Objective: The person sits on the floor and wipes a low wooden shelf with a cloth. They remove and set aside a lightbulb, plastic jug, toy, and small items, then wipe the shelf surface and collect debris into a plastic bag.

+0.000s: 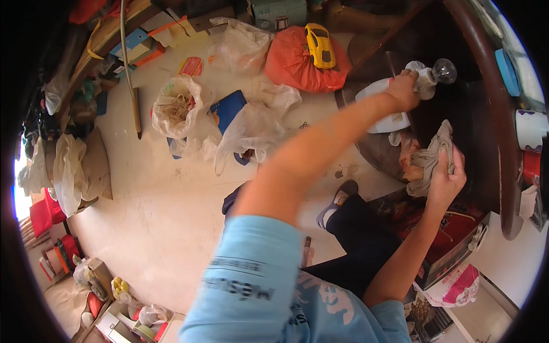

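Observation:
My left hand [403,92] reaches over a white plastic jug [388,122], its fingers closed on a white lamp holder [424,83] with a clear glass light bulb [444,71] at its end. Some crumpled whitish material lies against the holder, partly behind my fingers. Lower and to the right, my right hand [448,173] pinches a bunched grey cloth [429,165] between thumb and fingers. Behind the cloth is a crumpled orange plastic bag [409,156] on the dark wooden surface.
A yellow toy car [320,46] rests on a red plastic bag [291,64]. Open on the floor stands a translucent bag [178,111] of cloth-like items. A dark red box [446,227] sits near my right forearm, beneath a curved dark wooden edge [493,107].

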A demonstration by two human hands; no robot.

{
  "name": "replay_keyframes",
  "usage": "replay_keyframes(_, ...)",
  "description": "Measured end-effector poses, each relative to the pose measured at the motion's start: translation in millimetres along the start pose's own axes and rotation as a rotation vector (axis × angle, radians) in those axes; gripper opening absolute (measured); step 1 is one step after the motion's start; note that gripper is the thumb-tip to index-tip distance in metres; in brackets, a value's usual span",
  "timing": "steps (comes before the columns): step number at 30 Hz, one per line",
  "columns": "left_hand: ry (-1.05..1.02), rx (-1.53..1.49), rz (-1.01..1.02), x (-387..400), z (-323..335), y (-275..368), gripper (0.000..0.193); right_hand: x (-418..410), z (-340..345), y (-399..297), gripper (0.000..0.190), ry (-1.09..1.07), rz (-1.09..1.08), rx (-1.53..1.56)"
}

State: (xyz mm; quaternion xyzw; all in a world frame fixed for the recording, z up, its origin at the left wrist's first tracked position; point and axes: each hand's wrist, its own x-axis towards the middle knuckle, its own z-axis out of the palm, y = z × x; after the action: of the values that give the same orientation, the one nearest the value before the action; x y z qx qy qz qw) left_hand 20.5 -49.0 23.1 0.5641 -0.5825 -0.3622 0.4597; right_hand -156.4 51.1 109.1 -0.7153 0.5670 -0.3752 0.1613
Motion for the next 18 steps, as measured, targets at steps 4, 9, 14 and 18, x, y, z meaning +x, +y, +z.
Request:
replay_keyframes(4, -0.297, 0.117, 0.053, -100.0, -98.3, -62.4, 0.052, -2.0, 1.7, 2.0, 0.025, -0.019, -0.009, -0.001)
replay_keyframes(9, -0.071, 0.84, -0.625, -292.4, -181.9, -164.8, 0.117, -7.9, 9.6, -5.3, 0.025, -0.089, -0.008, 0.002)
replay_keyframes(14, 0.43, 0.477, -0.933, -391.3, -155.1, -242.2, 0.085, -17.6, 26.1, -17.5, 0.025, -0.147, -0.043, -0.026)
replay_keyframes(18, 0.577, 0.19, -0.788, -355.6, -165.3, -250.5, 0.021, -19.6, 38.2, -21.3, 0.026, -0.189, -0.049, -0.055)
